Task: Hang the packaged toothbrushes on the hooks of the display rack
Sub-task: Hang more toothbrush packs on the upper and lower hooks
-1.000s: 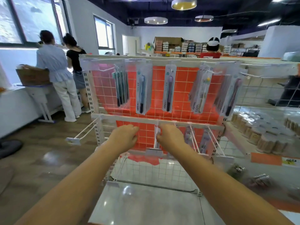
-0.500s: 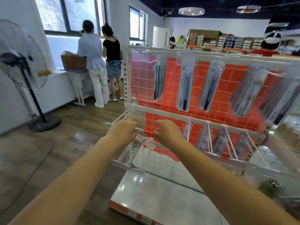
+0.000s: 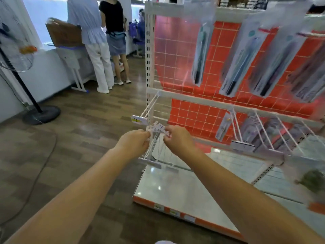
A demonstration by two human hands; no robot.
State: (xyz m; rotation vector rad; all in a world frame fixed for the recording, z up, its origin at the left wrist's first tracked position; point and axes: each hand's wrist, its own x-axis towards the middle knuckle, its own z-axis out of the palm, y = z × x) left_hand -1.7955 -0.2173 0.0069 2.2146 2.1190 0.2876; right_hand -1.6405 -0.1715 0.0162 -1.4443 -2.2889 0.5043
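Note:
A white display rack point(image 3: 149, 55) with an orange grid back stands in front of me. Several packaged toothbrushes point(image 3: 237, 59) hang on its upper hooks and more on the lower row point(image 3: 223, 126). Both my left hand point(image 3: 134, 142) and my right hand point(image 3: 177, 139) pinch a small bunch of packaged toothbrushes point(image 3: 157, 128) by their card tops. The bunch is just below the tip of the empty leftmost lower hook point(image 3: 149, 107), near its yellow-marked price tag point(image 3: 139, 119). The packs hang down between my hands, blurred.
Two people point(image 3: 98, 43) stand at a counter by the window, back left. A pedestal fan point(image 3: 19, 55) stands at far left with its cord across the wooden floor. The rack's white base shelf point(image 3: 175, 189) juts out below my arms.
The view has swung left and closer to the rack's left end. My hands have moved from the middle of the lower rail to the tip of the leftmost hook, still holding the packs.

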